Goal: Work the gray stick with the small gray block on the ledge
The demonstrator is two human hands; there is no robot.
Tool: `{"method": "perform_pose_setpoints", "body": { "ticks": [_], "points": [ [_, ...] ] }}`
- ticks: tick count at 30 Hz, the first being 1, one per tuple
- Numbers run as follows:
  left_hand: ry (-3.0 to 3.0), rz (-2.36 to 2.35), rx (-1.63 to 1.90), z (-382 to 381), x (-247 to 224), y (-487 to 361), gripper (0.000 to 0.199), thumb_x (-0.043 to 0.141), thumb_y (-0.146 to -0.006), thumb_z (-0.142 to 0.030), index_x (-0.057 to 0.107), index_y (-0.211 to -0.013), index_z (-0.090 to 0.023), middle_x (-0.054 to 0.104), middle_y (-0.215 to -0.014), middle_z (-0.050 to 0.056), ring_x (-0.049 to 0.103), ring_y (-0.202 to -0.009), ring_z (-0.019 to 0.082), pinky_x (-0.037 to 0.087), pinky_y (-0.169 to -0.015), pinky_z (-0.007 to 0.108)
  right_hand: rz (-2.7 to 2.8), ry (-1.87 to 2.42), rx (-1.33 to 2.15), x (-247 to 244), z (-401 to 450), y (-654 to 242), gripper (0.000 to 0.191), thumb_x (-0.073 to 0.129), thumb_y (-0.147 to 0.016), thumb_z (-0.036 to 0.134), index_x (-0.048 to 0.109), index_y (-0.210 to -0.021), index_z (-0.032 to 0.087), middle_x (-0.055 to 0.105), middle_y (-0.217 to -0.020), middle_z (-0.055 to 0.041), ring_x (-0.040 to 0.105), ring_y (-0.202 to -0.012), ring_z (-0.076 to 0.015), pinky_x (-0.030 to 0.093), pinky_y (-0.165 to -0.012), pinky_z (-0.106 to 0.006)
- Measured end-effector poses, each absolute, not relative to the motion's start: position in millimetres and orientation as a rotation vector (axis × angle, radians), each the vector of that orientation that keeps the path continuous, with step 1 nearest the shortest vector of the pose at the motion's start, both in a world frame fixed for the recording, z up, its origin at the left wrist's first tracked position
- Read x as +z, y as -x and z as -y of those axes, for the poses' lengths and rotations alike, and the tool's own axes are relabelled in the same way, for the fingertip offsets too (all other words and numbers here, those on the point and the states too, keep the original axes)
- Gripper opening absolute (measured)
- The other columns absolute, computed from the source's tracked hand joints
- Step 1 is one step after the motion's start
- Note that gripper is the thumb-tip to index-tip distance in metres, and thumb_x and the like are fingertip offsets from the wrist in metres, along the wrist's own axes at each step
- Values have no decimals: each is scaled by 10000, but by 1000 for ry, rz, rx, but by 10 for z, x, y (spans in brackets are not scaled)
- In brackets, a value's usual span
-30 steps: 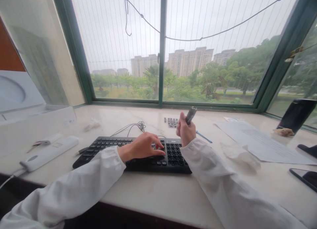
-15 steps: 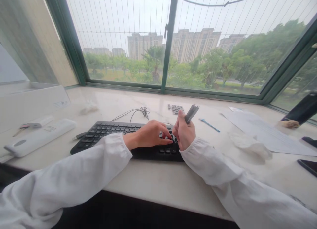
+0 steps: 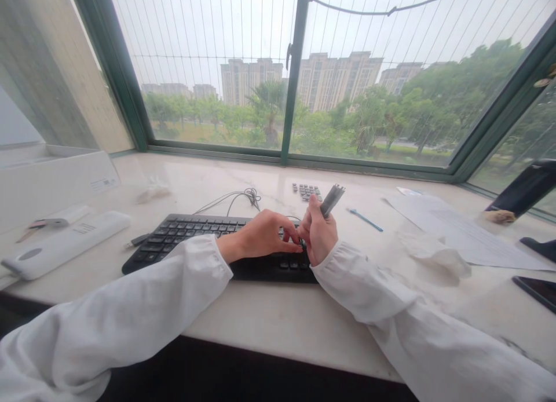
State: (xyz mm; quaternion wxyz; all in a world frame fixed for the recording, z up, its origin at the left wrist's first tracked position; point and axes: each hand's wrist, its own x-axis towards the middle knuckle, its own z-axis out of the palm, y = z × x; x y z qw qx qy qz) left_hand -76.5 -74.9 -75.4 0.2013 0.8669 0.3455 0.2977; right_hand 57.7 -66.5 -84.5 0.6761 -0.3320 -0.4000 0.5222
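A black keyboard [image 3: 160,244] lies on the white stone sill, with my hands over its right part. My left hand [image 3: 270,235] is bent over the keys, its thumb and forefinger pinched around something small that I cannot make out. Just right of it, my right hand [image 3: 320,233] is closed around a dark grey, flat-sided handle [image 3: 332,200] whose notched end points up and away. The handle's lower end is hidden between my hands. Behind them lie several loose keycaps [image 3: 307,190] in rows.
The keyboard's cable [image 3: 248,196] is coiled behind it. A thin blue stick [image 3: 365,219], crumpled tissue [image 3: 438,257], paper sheets [image 3: 460,228] and a phone [image 3: 536,291] lie right. At left are a white power strip-like device [image 3: 73,244], keys [image 3: 41,223] and a white box [image 3: 56,179].
My right hand has moved slightly left, its fingers closer to my left fingertips, the grey handle still in it. The whole view has shifted a little.
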Motion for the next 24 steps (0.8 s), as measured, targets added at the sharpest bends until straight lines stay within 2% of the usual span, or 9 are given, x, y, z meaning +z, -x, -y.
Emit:
{"method": "perform_pose_setpoints", "body": {
  "ticks": [4,13,18,24],
  "points": [
    [-2404,-1041,779,721,-729,801,264,723,-701,-418,740,-792,-170,647,-652,-7,557,-592,103,387,-575,188,1109,699,1180,-841,731,-578,503,622,-779,523,345,-510,202,284,-359,95,233,-313,-46,203,-312,-207],
    [-2403,-1032,747,698,-761,789,224,695,-722,-379,766,-779,-174,619,-615,-19,506,-556,85,348,-551,183,1359,722,987,-888,768,-578,459,578,-824,482,368,-525,203,354,-388,75,387,-361,-80,340,-392,-222],
    [-2420,-1055,788,700,-776,783,186,715,-697,-337,760,-757,-166,618,-607,-24,499,-541,76,334,-530,173,1421,826,830,-919,757,-570,431,539,-842,482,404,-549,197,394,-412,59,444,-390,-100,348,-411,-229],
    [-2519,-934,854,720,-776,773,96,706,-694,-233,753,-753,-174,634,-634,-30,523,-558,65,348,-550,157,1440,852,776,-908,765,-565,418,519,-846,484,402,-564,199,411,-425,50,438,-398,-104,344,-419,-234]
  ]
}}
